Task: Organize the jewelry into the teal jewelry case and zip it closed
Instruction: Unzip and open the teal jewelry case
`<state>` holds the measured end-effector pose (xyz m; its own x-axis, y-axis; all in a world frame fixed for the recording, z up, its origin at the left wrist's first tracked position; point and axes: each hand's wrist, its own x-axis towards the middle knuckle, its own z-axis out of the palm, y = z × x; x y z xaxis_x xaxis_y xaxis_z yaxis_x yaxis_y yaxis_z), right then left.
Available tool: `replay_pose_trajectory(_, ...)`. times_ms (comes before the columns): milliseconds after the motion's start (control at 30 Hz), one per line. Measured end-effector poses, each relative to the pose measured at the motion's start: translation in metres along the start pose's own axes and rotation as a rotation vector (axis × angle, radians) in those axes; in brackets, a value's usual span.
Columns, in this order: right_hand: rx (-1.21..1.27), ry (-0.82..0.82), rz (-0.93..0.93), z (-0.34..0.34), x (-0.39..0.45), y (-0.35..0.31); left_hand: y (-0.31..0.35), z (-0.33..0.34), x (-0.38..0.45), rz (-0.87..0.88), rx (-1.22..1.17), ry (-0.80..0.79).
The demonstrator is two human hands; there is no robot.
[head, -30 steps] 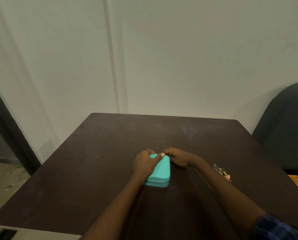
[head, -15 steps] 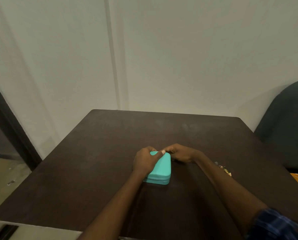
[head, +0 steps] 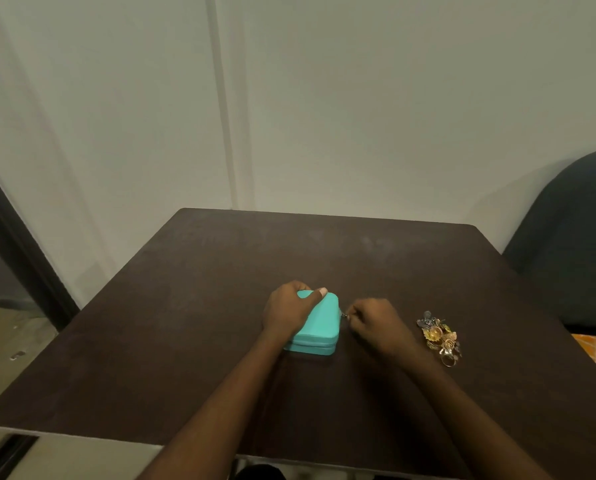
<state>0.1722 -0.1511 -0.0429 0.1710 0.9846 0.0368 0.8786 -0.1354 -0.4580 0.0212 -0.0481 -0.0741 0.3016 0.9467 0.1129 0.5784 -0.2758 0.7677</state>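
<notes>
The teal jewelry case (head: 320, 323) lies closed near the middle of the dark table (head: 185, 306). My left hand (head: 289, 310) grips its left and far side, thumb across the lid. My right hand (head: 376, 323) pinches the small metal zipper pull (head: 343, 315) at the case's right side. A heap of gold and dark jewelry (head: 440, 336), with a ring at its near end, lies on the table to the right of my right hand, apart from the case.
A dark upholstered chair (head: 573, 244) stands at the table's right edge. A pale wall rises behind the table. To the left are a dark door frame (head: 19, 258) and bare floor below.
My right hand has slid from the case's far corner round to its right side, pulling the zipper pull along. The jewelry heap is now uncovered. My left hand stays on the case.
</notes>
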Motion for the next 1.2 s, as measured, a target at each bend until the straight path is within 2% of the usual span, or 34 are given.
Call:
replay_pose_trajectory(100,0.03,0.071,0.131,0.021,-0.042,-0.024,0.0,0.001,0.001,-0.018,-0.015,0.007)
replay_pose_trajectory(267,0.144,0.337,0.284,0.071,-0.079,-0.083,0.003,0.001,-0.003,-0.04,-0.022,-0.004)
replay_pose_trajectory(367,0.274,0.295,0.347,0.088,-0.061,-0.121,0.004,0.0,-0.003,-0.042,-0.026,-0.014)
replay_pose_trajectory(467,0.229,0.22,0.308,0.087,-0.052,-0.131,0.004,0.0,-0.003,-0.058,-0.037,-0.045)
replay_pose_trajectory(567,0.264,0.185,0.191,0.072,-0.061,-0.113,0.006,-0.003,-0.002,-0.045,-0.06,-0.073)
replay_pose_trajectory(667,0.24,0.33,0.046,0.051,-0.059,-0.091,0.006,-0.013,-0.006,-0.067,-0.243,-0.114)
replay_pose_trajectory(733,0.197,0.385,-0.011,0.033,-0.046,-0.079,0.0,-0.026,-0.013,-0.138,-0.407,-0.078)
replay_pose_trajectory(800,0.136,0.274,-0.06,0.018,-0.033,-0.071,-0.014,-0.043,-0.027,-0.1,-0.406,-0.068)
replay_pose_trajectory(900,0.03,-0.033,-0.045,0.01,-0.016,-0.061,-0.037,-0.061,-0.054,0.064,-0.172,-0.107)
replay_pose_trajectory(967,-0.04,-0.171,-0.056,0.015,-0.007,-0.056,-0.049,-0.069,-0.065,0.152,-0.008,-0.143)
replay_pose_trajectory(1100,-0.113,-0.241,-0.069,0.025,0.001,-0.049,-0.058,-0.066,-0.067,0.319,0.258,-0.23)
replay_pose_trajectory(1200,-0.136,-0.203,-0.099,0.028,0.002,-0.046,-0.059,-0.06,-0.068,0.362,0.259,-0.145)
